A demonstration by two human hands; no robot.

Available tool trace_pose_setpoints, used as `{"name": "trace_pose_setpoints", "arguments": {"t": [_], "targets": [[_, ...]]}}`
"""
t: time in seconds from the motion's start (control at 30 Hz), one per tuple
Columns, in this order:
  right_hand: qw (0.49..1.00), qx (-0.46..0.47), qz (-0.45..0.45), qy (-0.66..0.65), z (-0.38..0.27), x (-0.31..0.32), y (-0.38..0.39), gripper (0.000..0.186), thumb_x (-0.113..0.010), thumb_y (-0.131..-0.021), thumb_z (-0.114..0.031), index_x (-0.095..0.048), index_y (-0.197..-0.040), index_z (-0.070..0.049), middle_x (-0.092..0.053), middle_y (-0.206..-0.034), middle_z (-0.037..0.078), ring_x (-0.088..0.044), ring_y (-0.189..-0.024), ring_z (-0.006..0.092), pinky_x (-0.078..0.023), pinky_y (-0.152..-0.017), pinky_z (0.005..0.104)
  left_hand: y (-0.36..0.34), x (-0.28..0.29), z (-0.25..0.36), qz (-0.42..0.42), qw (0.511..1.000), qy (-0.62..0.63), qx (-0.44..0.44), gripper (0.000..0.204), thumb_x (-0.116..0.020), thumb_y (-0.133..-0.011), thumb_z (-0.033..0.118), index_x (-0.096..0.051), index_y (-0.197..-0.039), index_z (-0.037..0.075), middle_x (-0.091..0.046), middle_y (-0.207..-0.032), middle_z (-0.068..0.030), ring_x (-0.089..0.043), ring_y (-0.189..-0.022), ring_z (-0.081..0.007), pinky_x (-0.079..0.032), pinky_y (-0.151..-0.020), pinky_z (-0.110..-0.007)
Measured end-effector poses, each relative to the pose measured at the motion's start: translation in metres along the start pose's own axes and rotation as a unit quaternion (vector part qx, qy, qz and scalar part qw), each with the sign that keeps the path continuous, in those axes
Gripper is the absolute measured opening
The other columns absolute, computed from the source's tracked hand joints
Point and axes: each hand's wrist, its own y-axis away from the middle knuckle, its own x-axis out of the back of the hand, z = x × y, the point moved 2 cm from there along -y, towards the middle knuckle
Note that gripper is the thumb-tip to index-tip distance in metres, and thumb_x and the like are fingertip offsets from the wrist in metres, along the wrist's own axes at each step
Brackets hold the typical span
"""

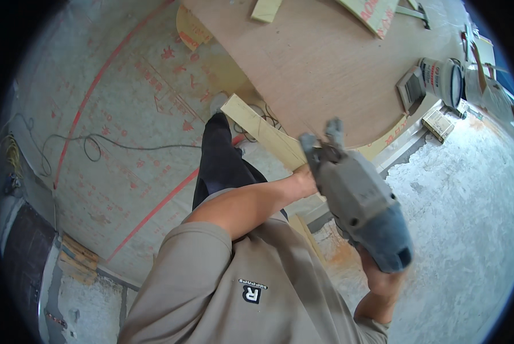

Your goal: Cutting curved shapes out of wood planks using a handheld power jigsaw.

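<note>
A grey jigsaw (363, 198) with a blue-grey rear end is raised in front of me, its metal base and blade end toward the sheet of plywood (314, 69). My right hand (377, 272) is closed round it from below, the fingers mostly behind the tool body. My left hand (307, 180) reaches across to the near end of a pale wooden strip (262, 131) that sticks out past the plywood's left edge. The jigsaw covers most of that hand, so its fingers do not show. Beside the jigsaw, a curved pale board (391, 133) lies along the plywood's near right side.
Offcuts (266, 10) and a printed board piece (370, 14) lie on the plywood's far side. At right stand a white bucket (440, 77) and a grey framed block (411, 89). A black cable (96, 137) trails over the printed floor sheeting (125, 172) at left.
</note>
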Motion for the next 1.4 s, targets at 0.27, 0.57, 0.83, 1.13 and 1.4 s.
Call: {"name": "trace_pose_setpoints", "arguments": {"t": [0.27,0.57,0.83,1.13,1.4], "targets": [[0.868,-0.069,0.376,-0.316,0.096,0.008,0.158,0.031,-0.067,-0.081,-0.004,-0.067,-0.110,0.006,-0.070,-0.094,0.013,-0.066,-0.075,0.0208,-0.052,-0.072,0.0342,0.022,-0.015,-0.032,0.075,0.957,-0.278,0.029,0.070,-0.054,-0.099,0.025,-0.030,-0.165,0.030,-0.024,-0.171,-0.0128,-0.018,-0.159,-0.0302,-0.016,-0.120,-0.068],[0.778,-0.203,0.470,-0.365,0.241,-0.048,0.268,0.020,-0.065,-0.086,-0.008,-0.065,-0.102,0.003,-0.066,-0.087,0.010,-0.062,-0.066,0.0164,-0.049,-0.062,0.0309,0.044,0.041,-0.011,0.068,0.964,-0.258,-0.010,0.081,-0.063,-0.090,0.016,-0.033,-0.164,0.024,-0.052,-0.136,-0.0173,-0.057,-0.117,-0.0295,-0.042,-0.096,-0.048],[0.828,-0.418,0.244,-0.284,0.415,-0.195,0.274,0.013,-0.063,-0.077,-0.007,-0.065,-0.086,0.002,-0.062,-0.064,0.007,-0.061,-0.048,0.0196,-0.048,-0.047,0.0352,0.119,0.107,0.040,0.283,0.925,-0.223,-0.118,0.077,-0.066,-0.087,0.017,-0.042,-0.160,0.021,-0.056,-0.117,-0.0137,-0.060,-0.094,-0.0276,-0.045,-0.076,-0.043],[0.711,-0.545,0.184,-0.405,0.416,-0.319,0.281,0.011,-0.063,-0.080,-0.003,-0.061,-0.073,0.005,-0.061,-0.061,0.014,-0.062,-0.049,0.0261,-0.051,-0.047,0.0394,0.171,0.317,-0.138,0.449,0.860,-0.167,0.177,0.111,-0.090,-0.066,0.057,-0.043,-0.157,0.015,-0.059,-0.136,-0.0205,-0.058,-0.127,-0.0403,-0.048,-0.108,-0.050],[0.647,-0.615,0.270,-0.361,0.324,-0.323,0.279,0.011,-0.062,-0.080,-0.003,-0.061,-0.074,0.005,-0.060,-0.061,0.014,-0.061,-0.049,0.0255,-0.050,-0.046,0.0392,0.186,0.467,-0.354,0.280,0.845,-0.169,0.422,0.116,-0.090,-0.066,0.058,-0.037,-0.162,0.019,-0.055,-0.148,-0.0215,-0.057,-0.135,-0.0380,-0.047,-0.112,-0.047]]}}
